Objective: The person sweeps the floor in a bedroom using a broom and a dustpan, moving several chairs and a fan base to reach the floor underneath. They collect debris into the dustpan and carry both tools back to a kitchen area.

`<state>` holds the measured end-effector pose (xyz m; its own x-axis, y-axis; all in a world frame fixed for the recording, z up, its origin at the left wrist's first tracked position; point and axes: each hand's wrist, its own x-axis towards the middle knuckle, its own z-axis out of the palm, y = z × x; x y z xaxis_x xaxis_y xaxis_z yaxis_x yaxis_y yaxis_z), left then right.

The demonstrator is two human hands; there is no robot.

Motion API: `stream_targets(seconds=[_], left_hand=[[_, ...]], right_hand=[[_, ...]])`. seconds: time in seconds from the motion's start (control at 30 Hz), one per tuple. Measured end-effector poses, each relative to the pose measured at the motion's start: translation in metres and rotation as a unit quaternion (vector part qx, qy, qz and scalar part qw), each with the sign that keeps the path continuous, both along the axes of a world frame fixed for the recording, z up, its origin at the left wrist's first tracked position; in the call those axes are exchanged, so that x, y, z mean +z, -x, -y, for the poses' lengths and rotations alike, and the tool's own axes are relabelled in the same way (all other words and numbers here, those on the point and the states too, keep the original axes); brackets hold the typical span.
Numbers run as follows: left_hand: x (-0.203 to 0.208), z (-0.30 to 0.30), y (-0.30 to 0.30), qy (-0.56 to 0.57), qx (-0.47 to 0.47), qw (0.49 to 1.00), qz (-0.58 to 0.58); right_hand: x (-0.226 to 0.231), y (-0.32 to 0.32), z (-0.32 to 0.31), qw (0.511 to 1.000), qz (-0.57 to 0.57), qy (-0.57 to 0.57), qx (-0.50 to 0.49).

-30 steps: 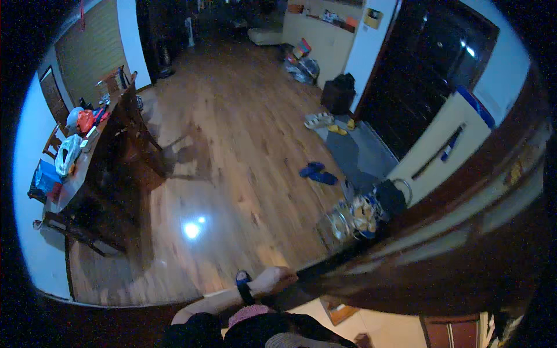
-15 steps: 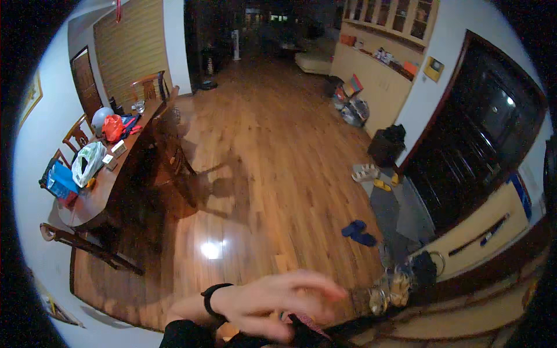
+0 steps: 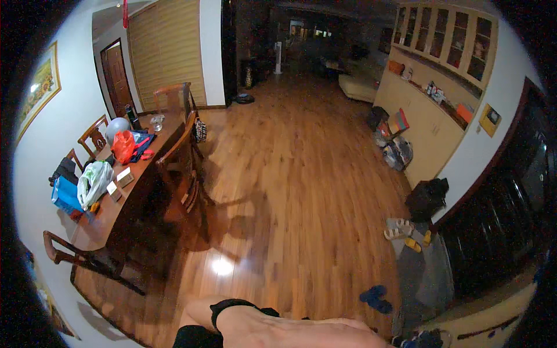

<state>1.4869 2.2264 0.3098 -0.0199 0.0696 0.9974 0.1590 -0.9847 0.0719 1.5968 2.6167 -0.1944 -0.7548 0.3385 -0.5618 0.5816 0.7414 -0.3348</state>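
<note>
My left hand [image 3: 290,333] reaches in from the lower edge, its back showing and the hand pointing to the right. It has a black wristband [image 3: 227,305] and a black sleeve [image 3: 196,336]. Its fingers run out of the picture at the bottom, so whether it holds anything is hidden. A pair of dark blue slippers [image 3: 377,299] lies on the wooden floor [image 3: 307,203] beyond it to the right. My right hand is out of sight.
On the left, wooden chairs [image 3: 188,174] surround a dark table [image 3: 100,227] bearing bags and boxes. To the right are sandals [image 3: 398,229], yellow slippers [image 3: 413,245], a black bag [image 3: 428,198], a long cabinet [image 3: 432,136] and a dark door [image 3: 499,214].
The view has swung left and up, so the room sits further right and lower. My left hand has sunk toward the lower edge, and its fingers have passed out of view.
</note>
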Motion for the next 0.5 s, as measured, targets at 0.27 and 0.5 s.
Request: stream_targets(seconds=[0.27,0.5], left_hand=[[-0.015,-0.004,0.190,-0.018,-0.033,0.999,0.018],[-0.001,0.015,0.389,-0.018,-0.018,1.000,0.017]], right_hand=[[-0.018,0.282,0.040,0.966,-0.190,0.166,0.046],[-0.043,0.403,0.062,0.996,0.010,0.055,0.063]])
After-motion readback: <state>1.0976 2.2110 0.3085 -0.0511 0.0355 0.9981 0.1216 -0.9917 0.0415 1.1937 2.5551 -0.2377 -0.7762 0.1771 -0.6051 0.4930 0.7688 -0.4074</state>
